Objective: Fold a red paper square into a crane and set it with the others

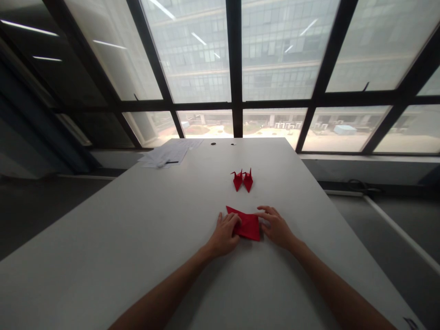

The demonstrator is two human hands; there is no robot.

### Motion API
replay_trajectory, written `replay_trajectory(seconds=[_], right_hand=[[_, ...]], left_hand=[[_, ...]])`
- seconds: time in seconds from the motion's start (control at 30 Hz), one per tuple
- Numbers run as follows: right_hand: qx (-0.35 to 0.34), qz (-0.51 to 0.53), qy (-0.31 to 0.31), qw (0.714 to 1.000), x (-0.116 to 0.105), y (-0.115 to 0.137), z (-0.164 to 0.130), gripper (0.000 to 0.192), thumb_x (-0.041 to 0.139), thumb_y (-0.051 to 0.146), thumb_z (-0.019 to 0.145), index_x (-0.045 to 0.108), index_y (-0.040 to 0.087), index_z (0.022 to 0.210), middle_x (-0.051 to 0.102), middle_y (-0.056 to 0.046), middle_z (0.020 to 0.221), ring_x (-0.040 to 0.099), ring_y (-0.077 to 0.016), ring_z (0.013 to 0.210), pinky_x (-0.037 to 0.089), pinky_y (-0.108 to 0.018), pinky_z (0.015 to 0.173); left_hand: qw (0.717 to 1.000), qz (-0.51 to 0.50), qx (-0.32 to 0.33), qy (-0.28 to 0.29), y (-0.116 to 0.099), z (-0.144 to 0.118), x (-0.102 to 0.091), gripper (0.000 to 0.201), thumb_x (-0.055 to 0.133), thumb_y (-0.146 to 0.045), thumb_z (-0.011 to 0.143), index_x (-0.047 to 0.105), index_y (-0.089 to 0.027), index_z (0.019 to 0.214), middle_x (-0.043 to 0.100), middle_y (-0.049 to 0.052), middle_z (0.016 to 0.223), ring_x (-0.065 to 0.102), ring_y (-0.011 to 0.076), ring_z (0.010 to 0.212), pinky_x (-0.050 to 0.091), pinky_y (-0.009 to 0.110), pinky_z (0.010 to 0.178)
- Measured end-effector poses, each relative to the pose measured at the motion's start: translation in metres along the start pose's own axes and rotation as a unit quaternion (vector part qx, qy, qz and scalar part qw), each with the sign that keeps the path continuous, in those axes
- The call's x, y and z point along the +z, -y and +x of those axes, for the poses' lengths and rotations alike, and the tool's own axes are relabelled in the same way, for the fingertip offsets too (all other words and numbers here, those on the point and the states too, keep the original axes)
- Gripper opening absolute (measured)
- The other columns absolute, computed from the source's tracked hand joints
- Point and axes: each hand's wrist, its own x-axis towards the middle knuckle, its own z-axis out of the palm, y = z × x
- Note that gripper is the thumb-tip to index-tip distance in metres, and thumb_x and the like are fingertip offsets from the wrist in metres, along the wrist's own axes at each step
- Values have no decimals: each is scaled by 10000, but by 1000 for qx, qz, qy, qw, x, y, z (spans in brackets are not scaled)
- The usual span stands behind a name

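A folded red paper (248,223) lies flat on the white table (137,229), shaped like a triangle. My left hand (225,234) presses on its left part, fingers curled over the paper. My right hand (276,225) rests at its right edge, fingertips touching the paper. Farther back on the table stand two small red paper cranes (243,179), side by side and upright, apart from both hands.
A stack of white printed sheets (170,153) with a pen lies at the table's far left corner. Two small dark round spots (222,144) sit near the far edge. Large windows with dark frames (234,68) stand behind the table.
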Motion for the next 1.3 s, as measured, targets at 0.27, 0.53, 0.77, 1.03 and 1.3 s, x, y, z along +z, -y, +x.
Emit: replay_trajectory(seconds=[0.27, 0.53, 0.77, 1.03, 1.3], right_hand=[[-40, 40, 5, 998, 3, 0, 1, 272, 598, 143, 838, 746, 261, 1033, 702, -50, 1085, 598, -212, 1024, 481, -368, 955], [-13, 42, -42, 998, 7, -3, 0, 177, 621, 147, 832, 748, 248, 903, 692, -51, 1034, 611, -212, 992, 487, -359, 907], [-33, 41, -41, 998, 4, 2, 0, 170, 606, 115, 837, 714, 241, 873, 707, -34, 988, 615, -202, 948, 487, -344, 876], [-32, 13, -34, 999, 2, 15, -2, 160, 592, 122, 832, 670, 230, 921, 693, -31, 937, 612, -190, 880, 471, -309, 824], [54, -69, -87, 992, 13, 30, 4, 107, 555, 186, 843, 639, 221, 787, 668, -38, 772, 587, -189, 731, 431, -299, 690]], left_hand=[[999, -30, 10, 19, 2, -1, -1, 370, 428, -78, 662, 475, -238, 992, 609, 10, 1148, 532, 214, 1152, -24, 586, 1178], [1000, 8, 5, -29, 8, 1, 6, 465, 550, -89, 700, 552, -249, 1137, 608, 37, 1231, 529, 242, 1196, 87, 551, 1189], [995, 59, 23, -72, 11, 5, 5, 425, 619, -67, 770, 652, -251, 1151, 663, 34, 1157, 562, 227, 1093, 388, 382, 997], [995, 54, 8, -88, 12, 5, 4, 261, 610, -141, 879, 738, -299, 1044, 703, 5, 973, 582, 183, 896, 424, 326, 860], [995, 63, 15, -76, 6, 6, 5, 208, 540, -190, 918, 731, -255, 966, 707, 41, 939, 597, 206, 881, 432, 352, 854]])
